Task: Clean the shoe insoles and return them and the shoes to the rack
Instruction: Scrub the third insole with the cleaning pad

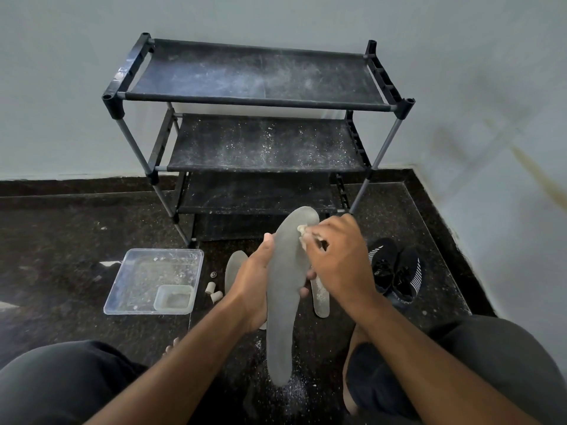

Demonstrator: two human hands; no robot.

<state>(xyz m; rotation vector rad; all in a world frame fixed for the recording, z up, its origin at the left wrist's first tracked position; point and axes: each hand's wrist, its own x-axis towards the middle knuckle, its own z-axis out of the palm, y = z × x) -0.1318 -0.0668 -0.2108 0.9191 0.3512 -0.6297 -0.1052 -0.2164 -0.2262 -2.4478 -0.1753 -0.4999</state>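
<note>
**Person scrubbing a grey insole in front of a shoe rack**

At centre frame, the left hand (pixel 256 282) grips a long grey insole (pixel 283 289) round its middle, thumb on the left edge and fingertips showing at the right edge. The insole stands nearly upright, toe end up. The right hand (pixel 339 259) pinches a small pale wad (pixel 303 233) and presses it against the insole's upper right. Two more insoles lie on the dark floor behind the hands, one left (pixel 233 268) and one right (pixel 320 297). A pair of black shoes (pixel 395 269) sits at right of centre. A clear tray (pixel 129 289) holding a smaller tub (pixel 174 298) lies at lower left, two pale stubs (pixel 214 292) beside it. The dusty black rack (pixel 260 124) fills the upper middle, against the wall.
</note>
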